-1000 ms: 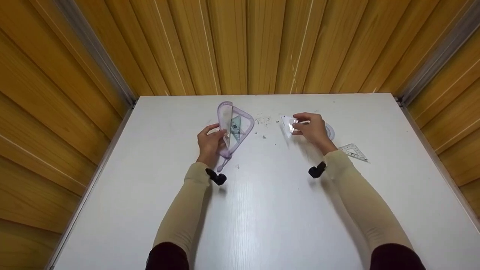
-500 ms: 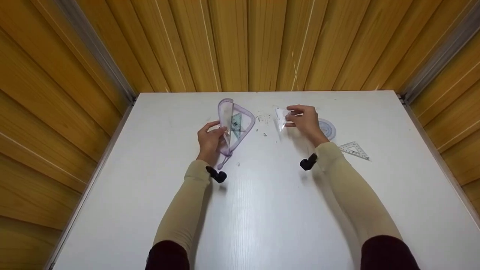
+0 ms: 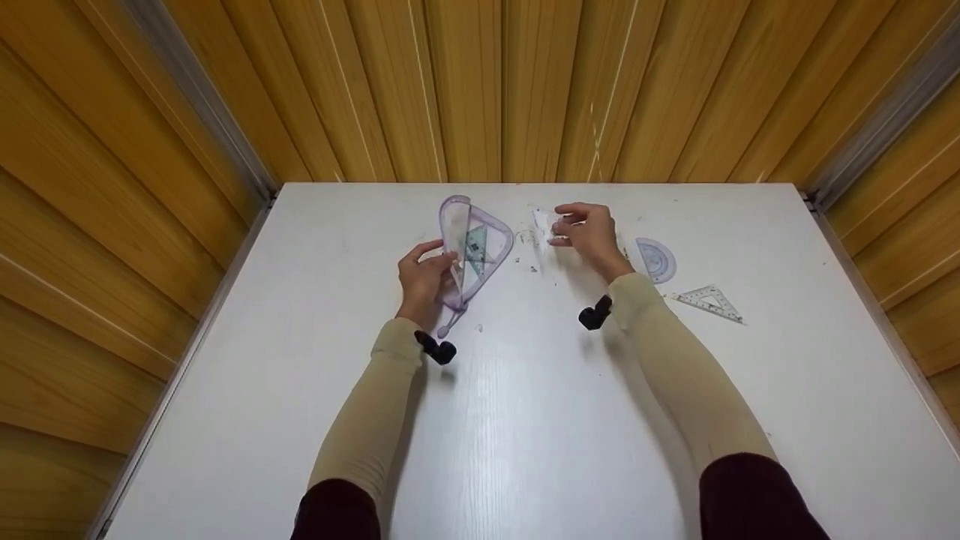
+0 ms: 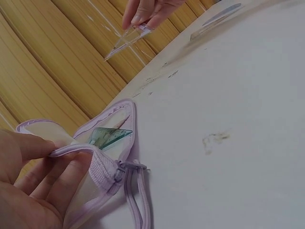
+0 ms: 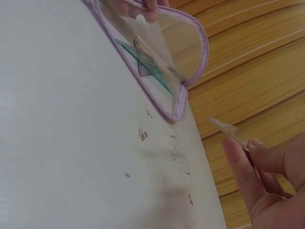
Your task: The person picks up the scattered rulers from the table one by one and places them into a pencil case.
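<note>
My left hand [image 3: 422,281] pinches the raised edge of a see-through, purple-rimmed zip pouch [image 3: 495,266], holding its mouth apart. A teal set square [image 4: 109,137] lies inside, with a small dark pointed shape by it that I cannot make out. A purple cord loop [image 4: 139,200] hangs from the pouch's near end. To the right of the pouch, my right hand [image 3: 592,234] pinches a clear set square [image 5: 229,130] between thumb and fingers. In the left wrist view it is held above the table, apart from the pouch, one pointed corner outward.
Beyond my right wrist, a clear half-round protractor [image 3: 658,260] and another clear set square [image 3: 697,304] lie on the white table [image 3: 510,420]. Dark scuff marks [image 5: 143,134] spot the surface between my hands. A wood-plank wall [image 3: 525,90] rises behind the table's far edge.
My right hand has moved left toward the pouch with the clear set square, uncovering the protractor. The left hand and the pouch have hardly moved.
</note>
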The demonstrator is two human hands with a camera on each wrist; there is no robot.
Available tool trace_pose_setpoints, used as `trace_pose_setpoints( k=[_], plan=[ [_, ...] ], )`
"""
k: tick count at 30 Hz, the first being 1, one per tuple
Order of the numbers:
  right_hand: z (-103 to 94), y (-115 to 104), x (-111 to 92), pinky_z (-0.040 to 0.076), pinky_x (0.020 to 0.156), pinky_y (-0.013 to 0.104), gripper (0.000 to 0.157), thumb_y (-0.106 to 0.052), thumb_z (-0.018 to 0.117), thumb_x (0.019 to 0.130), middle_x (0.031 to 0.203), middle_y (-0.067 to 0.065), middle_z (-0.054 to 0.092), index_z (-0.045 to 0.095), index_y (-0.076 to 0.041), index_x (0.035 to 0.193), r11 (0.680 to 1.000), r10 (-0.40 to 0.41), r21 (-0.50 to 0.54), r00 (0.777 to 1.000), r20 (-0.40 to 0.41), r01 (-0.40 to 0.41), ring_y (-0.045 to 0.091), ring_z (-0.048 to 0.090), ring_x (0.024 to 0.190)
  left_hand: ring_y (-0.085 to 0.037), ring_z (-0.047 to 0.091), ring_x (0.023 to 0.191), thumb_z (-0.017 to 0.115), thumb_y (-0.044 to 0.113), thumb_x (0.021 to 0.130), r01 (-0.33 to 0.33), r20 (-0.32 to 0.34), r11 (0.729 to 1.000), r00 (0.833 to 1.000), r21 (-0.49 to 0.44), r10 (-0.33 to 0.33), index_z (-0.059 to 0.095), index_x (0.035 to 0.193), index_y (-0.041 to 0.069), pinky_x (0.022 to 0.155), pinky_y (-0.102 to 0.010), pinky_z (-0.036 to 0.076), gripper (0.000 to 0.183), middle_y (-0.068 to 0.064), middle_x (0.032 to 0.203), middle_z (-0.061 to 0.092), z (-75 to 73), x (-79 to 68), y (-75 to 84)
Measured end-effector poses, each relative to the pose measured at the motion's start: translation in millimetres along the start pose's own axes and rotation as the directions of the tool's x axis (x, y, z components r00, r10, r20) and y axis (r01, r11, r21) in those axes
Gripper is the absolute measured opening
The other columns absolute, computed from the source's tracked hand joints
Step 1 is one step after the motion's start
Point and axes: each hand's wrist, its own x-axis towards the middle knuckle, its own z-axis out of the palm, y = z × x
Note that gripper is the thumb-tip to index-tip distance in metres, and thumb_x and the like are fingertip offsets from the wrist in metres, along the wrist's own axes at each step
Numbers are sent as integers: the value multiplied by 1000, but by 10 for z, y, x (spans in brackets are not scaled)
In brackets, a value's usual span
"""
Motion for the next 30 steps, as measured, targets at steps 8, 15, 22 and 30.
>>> trace_pose_setpoints(
  k=[8, 15, 22, 30],
  plan=[
    [135, 19, 49, 61, 74, 32, 38, 12, 67, 92, 107, 17, 61, 66, 5, 129, 1000, -17, 26, 1000, 13, 16, 33, 71, 99, -27, 75, 84, 76, 4, 92, -14, 7, 1000, 1000, -6, 14, 67, 130, 0, 65, -30, 59, 40, -16, 95, 76, 0, 7, -18],
    [254, 41, 111, 61, 75, 32, 38, 12, 65, 94, 105, 17, 61, 64, 7, 132, 999, -17, 38, 1000, 25, 16, 41, 70, 105, -26, 75, 79, 77, -1, 89, -26, -10, 999, 1000, -43, 26, 66, 129, -3, 64, -30, 59, 42, -17, 91, 76, 11, 16, -5],
    [412, 54, 146, 61, 74, 33, 38, 13, 66, 92, 102, 18, 62, 65, 8, 130, 998, -13, 69, 999, 36, 10, 38, 73, 98, -24, 75, 79, 76, 1, 90, -23, -10, 999, 1000, -22, 23, 67, 129, -2, 64, -30, 59, 40, -18, 94, 76, 6, 14, -4],
    [568, 60, 161, 61, 74, 31, 38, 9, 68, 93, 106, 17, 64, 66, 4, 131, 1000, 17, 25, 998, 54, -19, 25, 74, 90, -24, 75, 83, 76, 5, 92, -26, -5, 999, 1000, 32, 26, 68, 130, 1, 66, -29, 58, 39, -17, 98, 77, 7, -3, 21]
  ],
)
